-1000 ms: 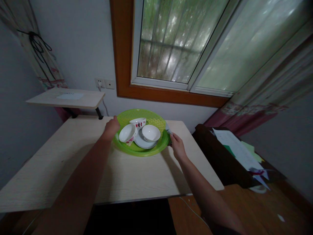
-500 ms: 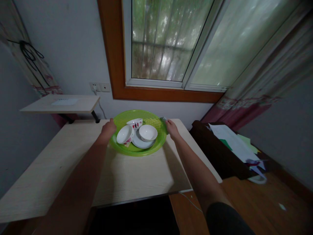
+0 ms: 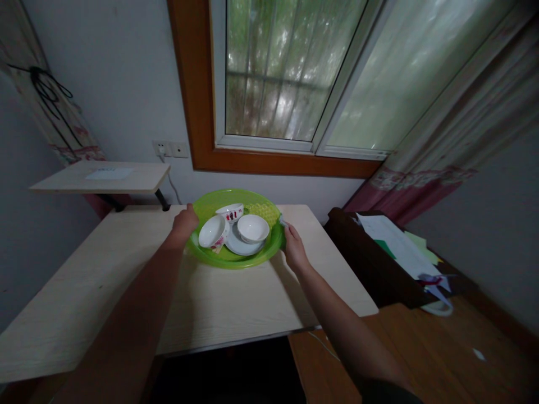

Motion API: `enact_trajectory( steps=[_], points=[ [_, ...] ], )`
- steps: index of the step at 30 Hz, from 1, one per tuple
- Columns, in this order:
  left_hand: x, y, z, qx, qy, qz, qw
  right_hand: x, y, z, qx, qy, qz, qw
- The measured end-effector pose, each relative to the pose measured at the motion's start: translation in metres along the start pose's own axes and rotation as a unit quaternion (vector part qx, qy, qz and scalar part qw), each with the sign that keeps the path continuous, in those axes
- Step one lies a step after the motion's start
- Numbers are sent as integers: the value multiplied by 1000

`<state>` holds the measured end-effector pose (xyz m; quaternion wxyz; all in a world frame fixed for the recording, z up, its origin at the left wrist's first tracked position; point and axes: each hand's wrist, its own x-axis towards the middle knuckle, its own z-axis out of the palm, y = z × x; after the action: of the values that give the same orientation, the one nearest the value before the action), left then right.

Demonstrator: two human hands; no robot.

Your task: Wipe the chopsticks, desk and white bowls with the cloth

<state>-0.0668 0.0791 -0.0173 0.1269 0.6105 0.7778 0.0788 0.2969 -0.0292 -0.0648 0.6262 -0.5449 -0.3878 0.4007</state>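
Observation:
A round, bright green plastic basin (image 3: 236, 262) is over the desk, its far side near the wall. Inside it, a white plate (image 3: 239, 246) lies under or against three white bowls: a plain-looking bowl (image 3: 253, 228), a tilted bowl with pink flowers (image 3: 213, 232), and a bowl with red and black figures (image 3: 231, 212) behind. My left hand (image 3: 185, 221) is closed on the basin's left rim. My right hand (image 3: 295, 249) is closed at the right rim, with a small pale grey cloth-like piece (image 3: 283, 221) at its fingertips. Its finger undersides are hidden.
The light wooden desk (image 3: 236, 308) carries a raised shelf (image 3: 101, 178) with a paper at the left. A window (image 3: 273, 84) is ahead. To the right, a dark brown piece of furniture (image 3: 357, 264) holds papers (image 3: 396, 244). A cable (image 3: 322, 343) lies below the desk edge.
My right hand has slid nearer to me along the basin's right rim, and the grey piece has moved with it. My left hand keeps its hold; the bowls stay put in the basin.

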Motion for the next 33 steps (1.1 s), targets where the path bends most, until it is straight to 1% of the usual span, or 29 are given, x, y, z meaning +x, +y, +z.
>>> enact_trajectory(
  steps=[3, 5, 9, 13, 16, 19, 22, 27, 30, 33],
  points=[
    [3, -1, 0, 6, -2, 6, 1000, -9, 3, -3, 31, -14, 20, 999],
    [5, -2, 1, 6, -2, 9, 1000, -6, 0, -1, 39, -22, 30, 999],
    [6, -3, 2, 6, -4, 10, 1000, 18, -12, 5, 27, -41, 57, 997],
    [1, -1, -2, 1, -3, 6, 1000, 47, -24, 12, 5, -88, 61, 994],
    [-4, 1, -5, -3, 0, 3, 1000, 57, -29, 16, -3, -94, 76, 993],
    [-6, 2, -6, -6, 1, -1, 1000, 54, -28, 17, -17, -68, 99, 993],
    [-4, 2, -3, -4, 5, 0, 1000, 42, -19, 11, -5, -57, 128, 990],
    [2, -1, 1, -3, 2, 9, 1000, 19, -3, -5, 11, -86, 174, 981],
    [3, -2, 2, -10, 1, 8, 1000, 18, -3, -12, 5, -87, 190, 978],
    [2, -2, 2, -19, 6, 7, 1000, 27, -5, -10, 15, -61, 168, 984]
  ],
)
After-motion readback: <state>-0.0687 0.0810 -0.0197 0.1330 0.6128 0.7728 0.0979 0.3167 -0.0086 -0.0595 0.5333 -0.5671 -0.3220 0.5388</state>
